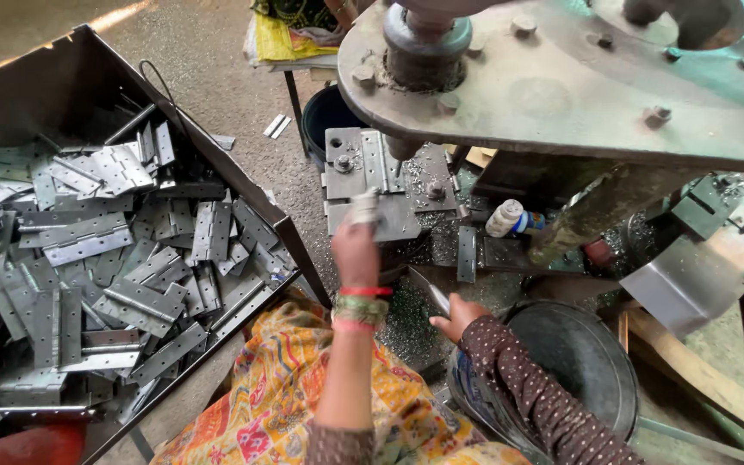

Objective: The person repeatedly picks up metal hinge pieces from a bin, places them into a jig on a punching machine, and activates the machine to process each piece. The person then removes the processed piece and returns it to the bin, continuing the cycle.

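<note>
My left hand (356, 245), with a bandaged fingertip and bangles at the wrist, reaches forward and presses a metal hinge (370, 185) on the press fixture plate (344, 159). The punch head (424, 47) of the press hangs just above it. My right hand (455, 315) is lower and to the right, closed around a thin flat metal piece (430, 289) that points up and left. A patterned orange cloth (303, 405) covers my lap.
A large open metal bin (62, 77) at left holds several loose grey hinges (105, 258). A dark round bucket (579, 362) stands at right below the heavy press frame (561, 95). A small white bottle (505, 218) lies on the machine bed amid metal shavings.
</note>
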